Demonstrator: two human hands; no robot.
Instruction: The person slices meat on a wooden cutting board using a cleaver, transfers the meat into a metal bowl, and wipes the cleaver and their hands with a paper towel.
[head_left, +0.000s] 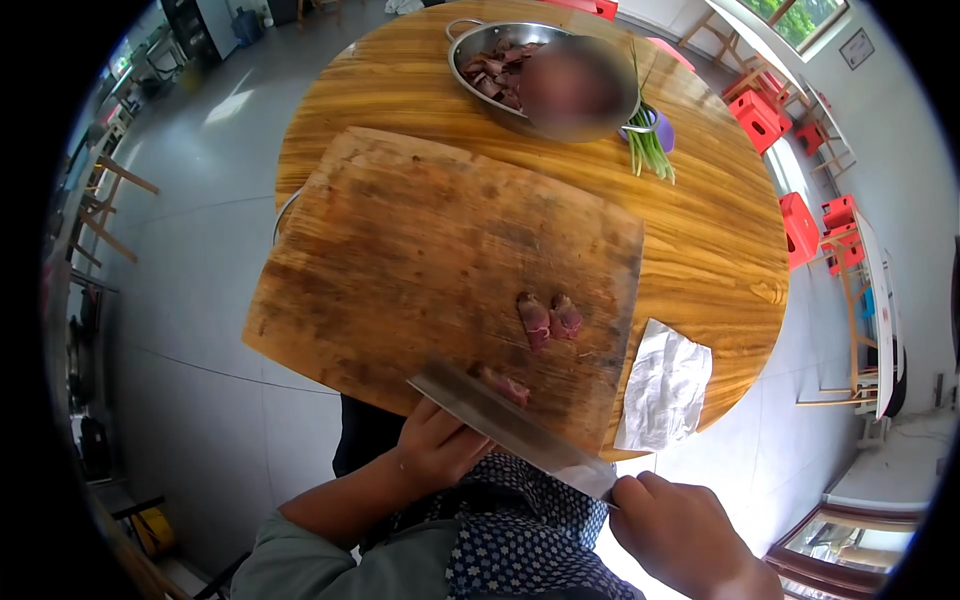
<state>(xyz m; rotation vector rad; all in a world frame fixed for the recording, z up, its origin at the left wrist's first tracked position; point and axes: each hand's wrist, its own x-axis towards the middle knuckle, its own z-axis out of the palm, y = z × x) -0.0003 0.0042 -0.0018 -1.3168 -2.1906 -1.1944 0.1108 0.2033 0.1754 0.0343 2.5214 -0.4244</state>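
Note:
My right hand (685,525) is wrapped round the handle of a wide cleaver (510,428) at the lower right of the head view. The blade slants up to the left over the near edge of a wooden cutting board (420,230). My left hand (440,445) is at the near side of the blade, fingers bent, their tips hidden behind it. Just beyond the blade lies a small piece of meat (505,387), partly covered. Two dark red meat pieces (535,320) lie side by side farther up the board.
A metal pan (485,105) with cut meat stands at the far side of the round wooden table (715,240). Green onions (650,150) lie beside it. A crumpled white paper (667,388) is right of the board. Red stools (798,230) stand beyond the table.

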